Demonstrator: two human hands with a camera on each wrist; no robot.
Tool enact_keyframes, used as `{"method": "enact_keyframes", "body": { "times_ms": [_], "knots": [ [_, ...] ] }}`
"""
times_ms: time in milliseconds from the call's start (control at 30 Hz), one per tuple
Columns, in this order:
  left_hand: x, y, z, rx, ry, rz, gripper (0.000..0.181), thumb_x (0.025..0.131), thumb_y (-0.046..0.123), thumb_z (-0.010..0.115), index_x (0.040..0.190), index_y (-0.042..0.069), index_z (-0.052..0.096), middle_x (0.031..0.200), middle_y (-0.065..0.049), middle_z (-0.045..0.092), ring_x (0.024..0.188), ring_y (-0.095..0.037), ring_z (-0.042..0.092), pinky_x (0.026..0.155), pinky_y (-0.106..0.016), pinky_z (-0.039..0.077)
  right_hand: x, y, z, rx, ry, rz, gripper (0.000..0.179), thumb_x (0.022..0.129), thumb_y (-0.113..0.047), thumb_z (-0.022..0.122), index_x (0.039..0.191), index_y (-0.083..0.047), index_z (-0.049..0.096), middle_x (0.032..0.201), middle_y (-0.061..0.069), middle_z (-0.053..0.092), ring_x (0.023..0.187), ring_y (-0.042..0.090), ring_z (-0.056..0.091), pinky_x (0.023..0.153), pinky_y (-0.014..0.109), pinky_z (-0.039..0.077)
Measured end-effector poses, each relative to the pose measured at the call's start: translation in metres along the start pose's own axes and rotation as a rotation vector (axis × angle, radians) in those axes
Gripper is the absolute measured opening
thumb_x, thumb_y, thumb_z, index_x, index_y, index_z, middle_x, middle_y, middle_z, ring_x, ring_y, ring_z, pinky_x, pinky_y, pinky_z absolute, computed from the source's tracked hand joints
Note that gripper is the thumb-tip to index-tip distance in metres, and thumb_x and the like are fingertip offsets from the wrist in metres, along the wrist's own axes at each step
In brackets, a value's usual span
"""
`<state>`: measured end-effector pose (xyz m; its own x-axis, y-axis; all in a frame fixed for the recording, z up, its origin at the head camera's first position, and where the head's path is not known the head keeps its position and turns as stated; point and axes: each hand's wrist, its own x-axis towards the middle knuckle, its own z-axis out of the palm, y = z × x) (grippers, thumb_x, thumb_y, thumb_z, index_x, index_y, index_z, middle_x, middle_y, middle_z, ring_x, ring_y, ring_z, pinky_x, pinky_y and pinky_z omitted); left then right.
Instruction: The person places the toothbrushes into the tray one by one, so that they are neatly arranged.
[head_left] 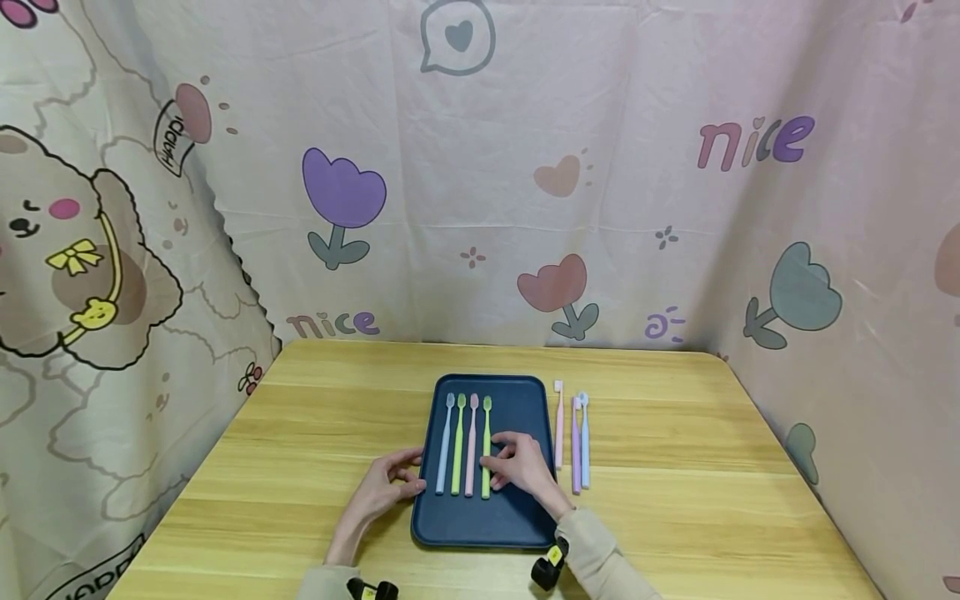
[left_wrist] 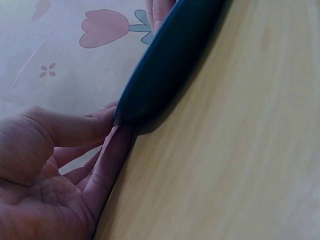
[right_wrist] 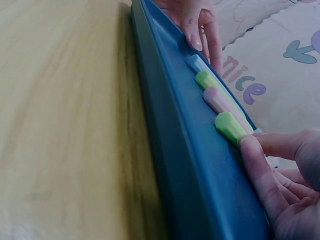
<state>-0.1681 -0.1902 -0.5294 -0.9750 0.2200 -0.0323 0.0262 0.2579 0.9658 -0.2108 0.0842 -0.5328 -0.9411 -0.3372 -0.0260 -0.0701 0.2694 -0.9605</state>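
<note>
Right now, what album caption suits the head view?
Left hand gripping a blue tray, right hand pinching the green toothbrush ending a row of four; three more toothbrushes lie beside the tray.

Four toothbrushes (head_left: 471,450) in tray (head_left: 517,523); three (head_left: 576,450) (two perhaps touching) right.

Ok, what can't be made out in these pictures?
Head: part of the rightmost green toothbrush, covered by the right hand.
Left wrist: the inside of the tray, hidden by its wall.
Right wrist: part of the left hand, cut off by the top edge.
Head: single bristles, too small.
</note>
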Motion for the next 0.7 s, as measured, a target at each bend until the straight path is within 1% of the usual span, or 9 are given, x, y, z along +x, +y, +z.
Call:
{"method": "enact_keyframes", "body": {
  "times_ms": [100, 300, 467, 700],
  "knots": [
    [-0.0004, 0.0003, 0.0003, 0.008, 0.001, 0.003, 0.062, 0.086, -0.001, 0.074, 0.141, -0.014, 0.048, 0.127, -0.034, 0.058, 0.083, -0.009, 0.063, 0.067, -0.019, 0.051, 0.0003, 0.0007, 0.0002, -0.006, 0.001, -0.004, 0.054, 0.091, -0.016, 0.074, 0.136, 0.008, 0.055, 0.078, 0.013, 0.073, 0.055, 0.018, 0.070, 0.056, 0.035, 0.060],
    [0.0012, -0.0004, 0.0003, 0.014, 0.019, -0.013, 0.062, 0.085, -0.001, 0.074, 0.141, -0.012, 0.049, 0.127, -0.032, 0.059, 0.082, -0.006, 0.062, 0.067, -0.019, 0.050, 0.0004, 0.0004, 0.0004, -0.011, 0.002, -0.009, 0.053, 0.092, -0.016, 0.073, 0.135, 0.008, 0.056, 0.079, 0.013, 0.073, 0.055, 0.017, 0.070, 0.056, 0.035, 0.060],
    [0.0021, -0.0016, 0.0012, 0.018, 0.023, -0.007, 0.061, 0.085, -0.001, 0.074, 0.140, -0.013, 0.050, 0.125, -0.033, 0.059, 0.081, -0.006, 0.062, 0.067, -0.019, 0.050, 0.0007, 0.0005, 0.0007, -0.006, 0.005, -0.005, 0.053, 0.092, -0.016, 0.073, 0.136, 0.008, 0.055, 0.079, 0.013, 0.073, 0.055, 0.017, 0.070, 0.056, 0.035, 0.060],
    [0.0012, -0.0010, 0.0004, 0.012, 0.014, -0.012, 0.062, 0.085, -0.001, 0.074, 0.140, -0.013, 0.049, 0.127, -0.032, 0.058, 0.082, -0.007, 0.061, 0.067, -0.019, 0.050, 0.0017, 0.0018, 0.0011, -0.010, 0.007, 0.001, 0.054, 0.092, -0.016, 0.073, 0.137, 0.007, 0.055, 0.079, 0.012, 0.073, 0.055, 0.017, 0.070, 0.056, 0.035, 0.060]
  ]
}}
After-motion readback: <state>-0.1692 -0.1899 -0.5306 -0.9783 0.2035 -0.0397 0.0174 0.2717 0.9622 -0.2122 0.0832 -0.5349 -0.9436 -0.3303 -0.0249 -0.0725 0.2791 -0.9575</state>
